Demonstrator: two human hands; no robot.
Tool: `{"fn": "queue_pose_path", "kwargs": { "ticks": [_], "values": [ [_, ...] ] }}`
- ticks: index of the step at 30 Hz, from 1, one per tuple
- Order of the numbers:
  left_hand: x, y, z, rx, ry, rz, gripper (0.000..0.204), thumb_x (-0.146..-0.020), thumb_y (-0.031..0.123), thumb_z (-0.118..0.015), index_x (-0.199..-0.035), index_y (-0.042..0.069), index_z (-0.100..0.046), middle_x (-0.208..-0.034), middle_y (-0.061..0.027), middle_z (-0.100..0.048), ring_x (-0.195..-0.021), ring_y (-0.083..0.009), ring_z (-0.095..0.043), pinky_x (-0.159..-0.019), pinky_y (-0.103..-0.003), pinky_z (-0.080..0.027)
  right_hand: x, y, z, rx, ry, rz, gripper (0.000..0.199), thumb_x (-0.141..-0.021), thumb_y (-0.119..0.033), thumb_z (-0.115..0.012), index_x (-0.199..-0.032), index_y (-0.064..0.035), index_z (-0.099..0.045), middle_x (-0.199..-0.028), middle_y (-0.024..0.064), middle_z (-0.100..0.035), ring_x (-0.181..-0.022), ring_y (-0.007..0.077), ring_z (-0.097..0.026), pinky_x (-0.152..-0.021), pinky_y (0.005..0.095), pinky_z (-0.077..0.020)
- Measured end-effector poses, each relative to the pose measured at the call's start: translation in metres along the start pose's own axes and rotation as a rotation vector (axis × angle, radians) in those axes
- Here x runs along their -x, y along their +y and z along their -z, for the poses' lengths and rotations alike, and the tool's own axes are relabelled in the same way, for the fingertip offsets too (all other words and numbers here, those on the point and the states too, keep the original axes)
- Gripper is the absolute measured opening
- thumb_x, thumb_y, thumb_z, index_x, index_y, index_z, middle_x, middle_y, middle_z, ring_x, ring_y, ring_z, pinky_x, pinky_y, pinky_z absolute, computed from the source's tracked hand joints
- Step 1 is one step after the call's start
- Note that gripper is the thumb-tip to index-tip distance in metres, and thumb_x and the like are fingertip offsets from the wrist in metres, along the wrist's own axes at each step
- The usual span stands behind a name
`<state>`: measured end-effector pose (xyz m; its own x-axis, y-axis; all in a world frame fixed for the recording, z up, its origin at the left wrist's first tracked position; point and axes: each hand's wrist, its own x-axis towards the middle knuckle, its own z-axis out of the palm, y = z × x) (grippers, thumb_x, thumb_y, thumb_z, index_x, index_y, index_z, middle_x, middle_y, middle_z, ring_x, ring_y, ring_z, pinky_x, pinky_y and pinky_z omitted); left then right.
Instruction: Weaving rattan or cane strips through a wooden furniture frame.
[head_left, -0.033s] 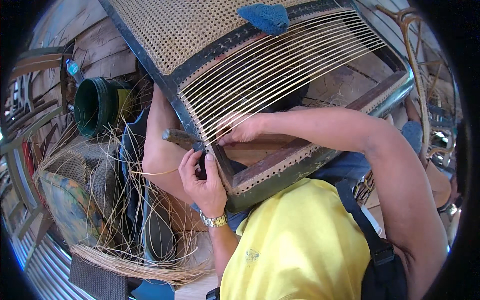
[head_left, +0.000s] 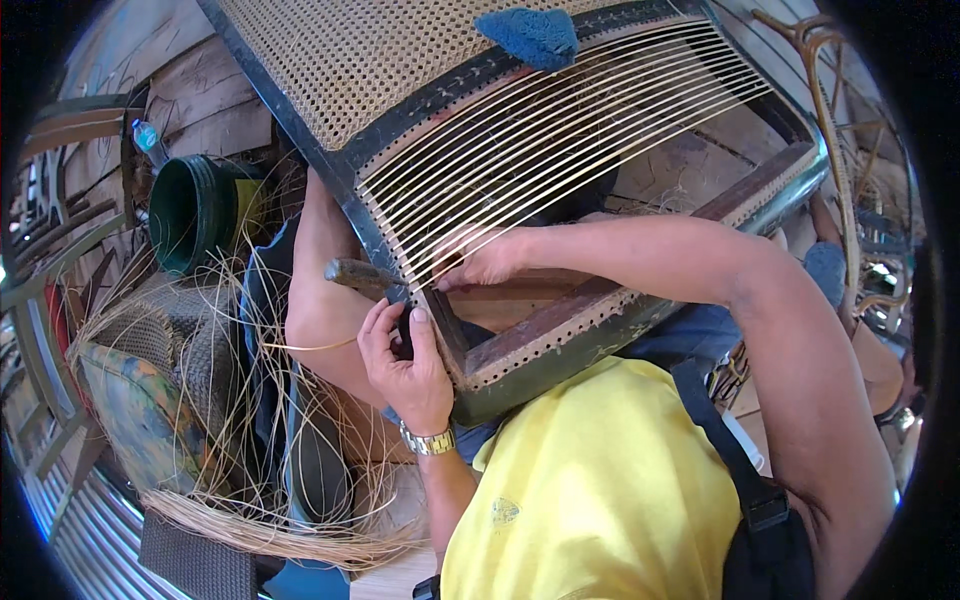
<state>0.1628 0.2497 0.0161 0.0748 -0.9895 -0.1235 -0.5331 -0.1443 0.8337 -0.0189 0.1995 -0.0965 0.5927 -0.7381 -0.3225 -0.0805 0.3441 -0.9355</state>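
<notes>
Just above the left hand (head_left: 405, 365), a wooden-handled tool (head_left: 362, 275) against the chair frame (head_left: 520, 360).

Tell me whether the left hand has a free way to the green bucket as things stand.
Probably yes. The left hand rests on the chair frame by a wooden-handled tool; the green bucket sits off to its left, with only loose cane strands and the person's knee between.

Hands (head_left: 405, 365) on cane-strung chair frame (head_left: 520, 350)
</notes>
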Motion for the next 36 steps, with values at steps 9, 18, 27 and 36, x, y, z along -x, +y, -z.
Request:
{"fn": "queue_pose_path", "kwargs": {
  "ticks": [9, 18, 27, 36],
  "values": [
    [0.000, 0.001, -0.002, -0.024, -0.012, 0.025, 0.022, -0.091, 0.015, -0.070, -0.107, 0.000, -0.067, -0.120, -0.0116, -0.062, -0.092, -0.0174, -0.059, -0.079, -0.029, -0.048, -0.003, 0.012, -0.008, 0.136, 0.085, 0.151, 0.009, -0.083, -0.007, -0.072, -0.090, -0.0027, -0.068, -0.077, 0.0084, -0.067, -0.072, 0.0180, -0.062, -0.067, 0.0349, -0.0517],
    [0.000, 0.007, 0.001, -0.100, -0.024, -0.031, 0.022, -0.094, 0.015, -0.069, -0.110, 0.000, -0.066, -0.119, -0.0089, -0.063, -0.096, -0.0149, -0.060, -0.085, -0.028, -0.049, -0.003, 0.008, -0.013, -0.160, 0.091, 0.117, 0.009, -0.081, -0.007, -0.073, -0.089, -0.0042, -0.071, -0.075, 0.0072, -0.067, -0.070, 0.0157, -0.060, -0.067, 0.0335, -0.0510],
    [-0.001, 0.004, 0.000, -0.091, -0.008, -0.032, 0.023, -0.091, 0.016, -0.071, -0.108, 0.001, -0.067, -0.120, -0.0107, -0.062, -0.093, -0.0185, -0.059, -0.079, -0.030, -0.048, 0.001, -0.003, -0.010, -0.455, -0.012, -0.189, 0.016, -0.075, 0.002, -0.071, -0.089, -0.0046, -0.070, -0.084, 0.0022, -0.067, -0.078, 0.0143, -0.060, -0.070, 0.0296, -0.0492],
    [-0.001, 0.002, 0.002, -0.145, -0.017, -0.076, 0.024, -0.089, 0.017, -0.072, -0.107, 0.001, -0.067, -0.119, -0.0115, -0.063, -0.096, -0.0202, -0.060, -0.080, -0.031, -0.047, 0.000, -0.010, -0.006, -0.514, 0.032, -0.016, 0.009, -0.074, -0.004, -0.074, -0.078, -0.0040, -0.066, -0.068, 0.0024, -0.062, -0.063, 0.0135, -0.057, -0.057, 0.0306, -0.0476]
  ]
}}
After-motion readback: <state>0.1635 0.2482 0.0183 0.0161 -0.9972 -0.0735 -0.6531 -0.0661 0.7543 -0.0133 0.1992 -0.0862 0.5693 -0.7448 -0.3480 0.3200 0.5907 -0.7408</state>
